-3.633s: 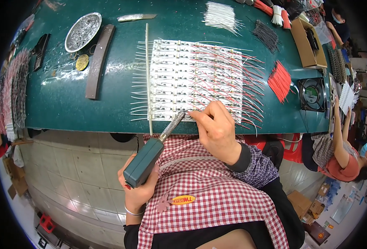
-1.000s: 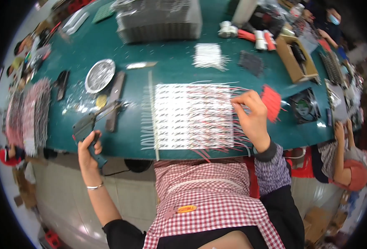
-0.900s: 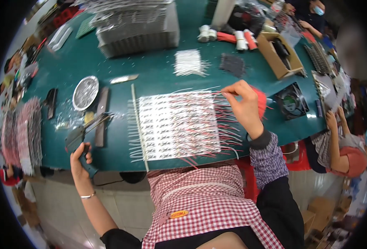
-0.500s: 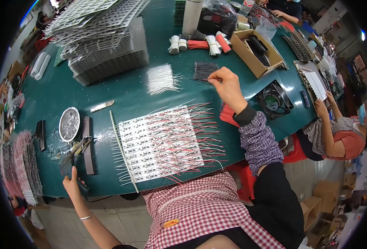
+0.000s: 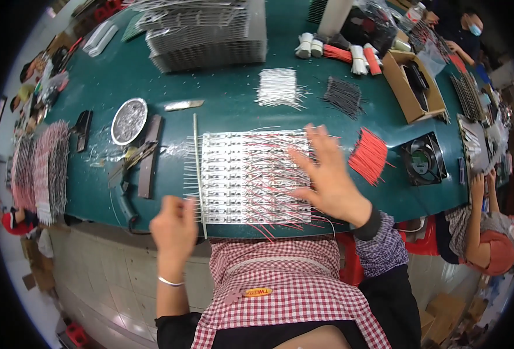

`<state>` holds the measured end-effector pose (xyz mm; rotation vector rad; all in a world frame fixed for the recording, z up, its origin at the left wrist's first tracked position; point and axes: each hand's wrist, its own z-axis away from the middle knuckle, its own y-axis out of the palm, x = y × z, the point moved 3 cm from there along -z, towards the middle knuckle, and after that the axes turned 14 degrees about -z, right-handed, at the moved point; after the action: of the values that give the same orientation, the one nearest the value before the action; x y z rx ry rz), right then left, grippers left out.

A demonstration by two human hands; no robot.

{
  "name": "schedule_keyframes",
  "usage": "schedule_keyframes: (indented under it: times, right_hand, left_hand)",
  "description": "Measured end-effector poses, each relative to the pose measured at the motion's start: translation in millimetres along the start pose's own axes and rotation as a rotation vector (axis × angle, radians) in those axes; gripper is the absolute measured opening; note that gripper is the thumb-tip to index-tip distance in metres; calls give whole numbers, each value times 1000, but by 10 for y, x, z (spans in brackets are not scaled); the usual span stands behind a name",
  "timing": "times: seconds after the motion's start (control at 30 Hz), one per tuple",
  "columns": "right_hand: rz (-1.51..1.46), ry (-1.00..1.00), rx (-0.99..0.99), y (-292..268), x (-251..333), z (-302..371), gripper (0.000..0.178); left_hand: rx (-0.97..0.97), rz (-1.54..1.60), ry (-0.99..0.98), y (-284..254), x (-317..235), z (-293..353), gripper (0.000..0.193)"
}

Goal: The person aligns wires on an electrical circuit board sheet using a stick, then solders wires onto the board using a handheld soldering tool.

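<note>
A white circuit board panel (image 5: 225,180) lies before me, crossed by many red, white and dark wires. My right hand (image 5: 332,183) spreads its fingers over the panel's right part, somewhat blurred; whether it presses on the wires is unclear. Close to the panel's lower left corner, my left hand (image 5: 175,230) is curled closed, and anything inside its fingers is hidden. A thin pale rod (image 5: 197,151) runs along the panel's left side, with wire ends sticking out beyond it. Left of that, a soldering tool with a teal handle (image 5: 127,206) rests on the table beside a brown bar (image 5: 150,160).
Bundles of white wires (image 5: 277,87), black wires (image 5: 343,97) and red wires (image 5: 368,156) lie beyond and right of the panel. A metal bowl (image 5: 130,122), a stack of panels (image 5: 207,43), a cardboard box (image 5: 402,87) and a black fan (image 5: 424,158) stand around. Co-workers sit at the right.
My left hand has let go of the soldering tool and moved right to the panel. My right hand has come back from the black wires to the panel, opening. The view has shifted.
</note>
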<state>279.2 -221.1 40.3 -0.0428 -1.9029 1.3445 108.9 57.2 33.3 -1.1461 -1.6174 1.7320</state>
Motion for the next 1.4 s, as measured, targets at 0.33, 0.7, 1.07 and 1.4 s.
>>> schedule_keyframes:
  times: [0.33, 0.7, 1.07, 1.4]
  right_hand:
    - [-75, -4, 226, 664, 257, 162, 78]
    - [-37, 24, 152, 756, 378, 265, 74]
    - [-364, -367, 167, 796, 1073, -489, 22]
    - [-249, -469, 51, 1607, 1063, -630, 16]
  left_hand:
    - [22, 116, -18, 303, -61, 575, 25]
    - [44, 997, -443, 279, 585, 1186, 10]
    - [123, 1375, -545, 312, 1079, 2336, 29]
    - [186, 1284, -510, 415, 1161, 2617, 33]
